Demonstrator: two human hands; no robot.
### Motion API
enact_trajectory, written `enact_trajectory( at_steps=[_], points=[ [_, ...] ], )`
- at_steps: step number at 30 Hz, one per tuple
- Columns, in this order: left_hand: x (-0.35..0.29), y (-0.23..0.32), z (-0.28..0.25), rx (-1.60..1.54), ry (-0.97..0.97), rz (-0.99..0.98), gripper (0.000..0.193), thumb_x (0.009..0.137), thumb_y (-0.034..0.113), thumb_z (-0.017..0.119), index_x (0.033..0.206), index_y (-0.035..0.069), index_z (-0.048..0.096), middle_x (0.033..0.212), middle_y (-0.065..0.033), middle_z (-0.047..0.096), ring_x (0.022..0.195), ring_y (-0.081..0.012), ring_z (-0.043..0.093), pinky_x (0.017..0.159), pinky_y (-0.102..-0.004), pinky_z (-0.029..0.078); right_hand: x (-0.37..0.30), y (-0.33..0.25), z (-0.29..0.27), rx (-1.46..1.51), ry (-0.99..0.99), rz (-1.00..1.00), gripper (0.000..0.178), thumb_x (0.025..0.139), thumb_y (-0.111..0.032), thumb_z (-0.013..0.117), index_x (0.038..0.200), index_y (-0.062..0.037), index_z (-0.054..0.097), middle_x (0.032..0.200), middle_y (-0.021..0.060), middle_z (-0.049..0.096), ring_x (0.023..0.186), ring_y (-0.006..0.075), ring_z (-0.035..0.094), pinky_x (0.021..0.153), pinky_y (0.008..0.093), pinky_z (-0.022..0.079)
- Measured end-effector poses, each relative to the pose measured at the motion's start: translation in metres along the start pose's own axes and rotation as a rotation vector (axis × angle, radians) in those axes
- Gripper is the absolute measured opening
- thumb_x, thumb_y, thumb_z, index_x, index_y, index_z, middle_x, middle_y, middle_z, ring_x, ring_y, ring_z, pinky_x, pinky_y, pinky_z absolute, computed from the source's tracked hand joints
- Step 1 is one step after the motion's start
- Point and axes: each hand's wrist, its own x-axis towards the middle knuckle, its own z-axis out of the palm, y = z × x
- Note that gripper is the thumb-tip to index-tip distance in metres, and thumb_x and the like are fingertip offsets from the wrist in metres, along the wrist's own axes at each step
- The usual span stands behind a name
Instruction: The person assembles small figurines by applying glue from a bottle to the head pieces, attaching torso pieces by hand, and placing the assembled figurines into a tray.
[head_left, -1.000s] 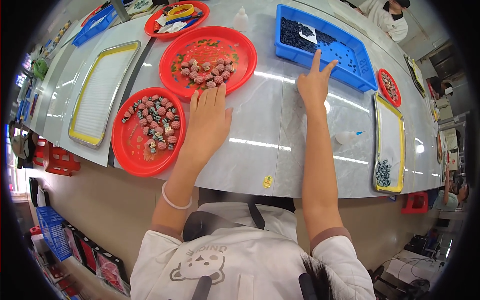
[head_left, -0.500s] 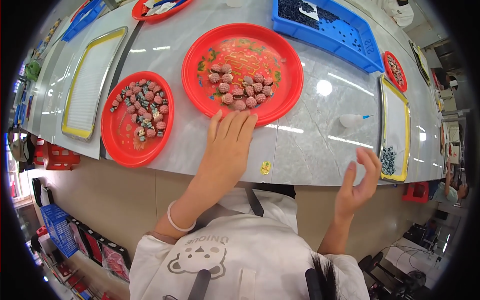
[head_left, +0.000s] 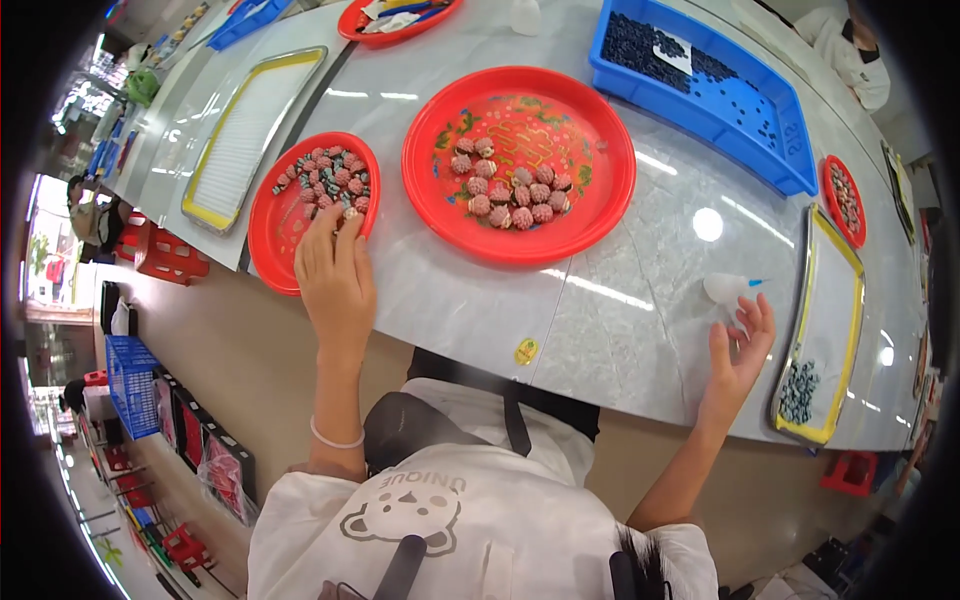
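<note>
My left hand (head_left: pixel 338 285) reaches over the near rim of a small red oval tray (head_left: pixel 272 245). Its fingers are stretched out, with the tips among small pink, bumpy, berry-like pieces (head_left: pixel 325 165) mixed with dark-and-white bits. Whether the fingertips touch a piece cannot be made out. A larger red round tray (head_left: pixel 590 215) with a printed floral pattern holds a cluster of similar pink pieces (head_left: pixel 522 195). Over the table's near right part hovers my right hand (head_left: pixel 738 360), fingers loosely bent and apart, holding nothing. Just beyond it lies a small white squeeze bottle (head_left: pixel 724 288) with a blue tip.
A blue bin (head_left: pixel 710 120) of small black pieces stands at the back right. Yellow-rimmed trays lie at the left (head_left: pixel 250 150) and right (head_left: pixel 835 300); the right one holds teal-and-white bits (head_left: pixel 798 392). Another red tray (head_left: pixel 845 200) is far right. A person (head_left: pixel 845 55) is across the table.
My left hand has moved left from the large red tray's near rim to the small red tray. My right hand has come closer to the bottle. The view has shifted.
</note>
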Motion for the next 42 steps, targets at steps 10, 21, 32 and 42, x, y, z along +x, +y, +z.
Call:
enact_trajectory(
  at_steps=[10,21,32,42],
  points=[
    [0.02,0.011,0.005,-0.147,-0.091,0.004,0.024,0.079,0.005,0.049,0.102,0.003,0.057,0.109,-0.006,0.055,0.105,-0.0233,0.048,0.093,-0.0372,0.031,-0.001,0.0,0.004,-0.181,-0.03,0.149,0.041,0.079,-0.008,0.053,0.117,0.0003,0.041,0.112,0.0091,0.046,0.107,0.0181,0.04,0.093,0.0302,0.024],
    [0.031,-0.011,0.009,-0.205,-0.142,0.063,0.024,0.081,0.008,0.048,0.103,0.003,0.055,0.11,-0.0056,0.054,0.106,-0.0225,0.047,0.093,-0.0384,0.03,-0.001,0.002,0.009,-0.127,-0.007,0.122,0.038,0.08,-0.01,0.052,0.116,-0.0003,0.044,0.11,0.006,0.047,0.101,0.0144,0.041,0.089,0.027,0.028],
    [0.045,-0.025,-0.005,-0.4,-0.305,0.047,0.023,0.086,0.013,0.043,0.102,0.001,0.053,0.11,-0.0113,0.051,0.104,-0.027,0.046,0.09,-0.0363,0.034,0.01,-0.009,0.012,-0.126,-0.067,0.106,0.036,0.082,-0.013,0.053,0.116,-0.0023,0.046,0.105,0.0037,0.05,0.092,0.0117,0.044,0.082,0.0238,0.033],
    [0.081,0.067,0.033,-0.194,-0.541,0.3,0.054,0.083,0.036,0.049,0.127,0.008,0.035,0.133,-0.0202,0.029,0.124,-0.0397,0.024,0.101,-0.0405,0.023,0.018,-0.002,0.01,-0.097,-0.103,0.116,0.023,0.082,-0.012,0.055,0.103,-0.0036,0.054,0.09,-0.0014,0.052,0.075,0.0052,0.042,0.069,0.0185,0.033]
  ],
)
